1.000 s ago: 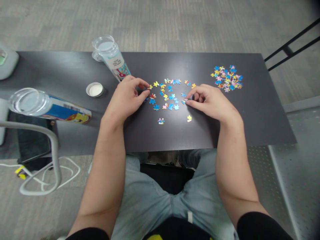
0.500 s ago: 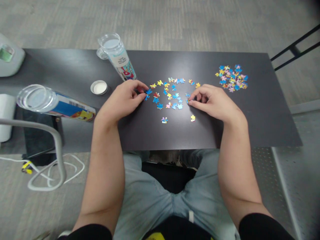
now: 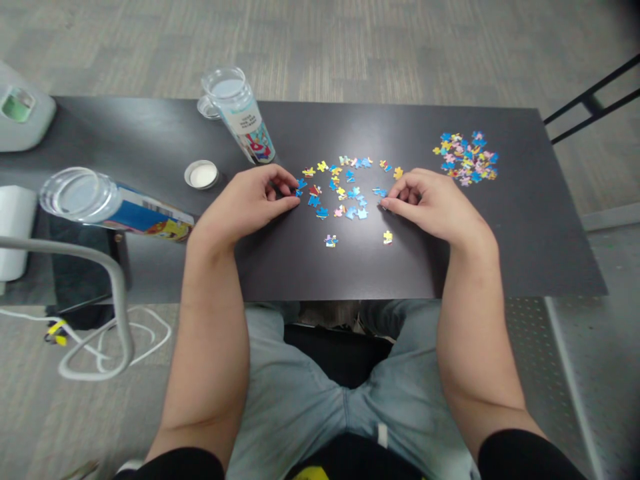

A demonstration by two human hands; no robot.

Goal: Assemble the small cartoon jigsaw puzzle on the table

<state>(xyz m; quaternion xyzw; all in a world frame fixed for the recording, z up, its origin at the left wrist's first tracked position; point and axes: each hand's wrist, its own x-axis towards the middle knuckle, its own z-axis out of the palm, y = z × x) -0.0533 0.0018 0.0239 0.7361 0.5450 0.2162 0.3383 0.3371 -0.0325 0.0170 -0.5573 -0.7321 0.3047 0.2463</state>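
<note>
My left hand (image 3: 263,197) rests at the left side of a spread of loose puzzle pieces (image 3: 353,192). Its thumb and index finger close around the edges of a blue puzzle piece (image 3: 301,185). On the right side, my right hand (image 3: 417,195) has its fingers curled, with thumb and index finger pinched on a small puzzle piece (image 3: 384,206) that is mostly hidden. A blue piece (image 3: 379,191) lies just beyond those fingertips. Closer to me lie a multicoloured piece (image 3: 331,241) and a yellow piece (image 3: 387,237).
A heap of pieces (image 3: 467,158) lies at the right of the dark table (image 3: 540,233). Two clear tubes, one far (image 3: 243,113) and one near (image 3: 117,203), stand on the left, with a round lid (image 3: 201,175) between them. A grey curved bar (image 3: 120,300) crosses the lower left.
My left fingertips have shifted slightly right against the blue piece. The right fingertips have drawn a little to the right, and the piece at them shows less. The view has moved slightly.
</note>
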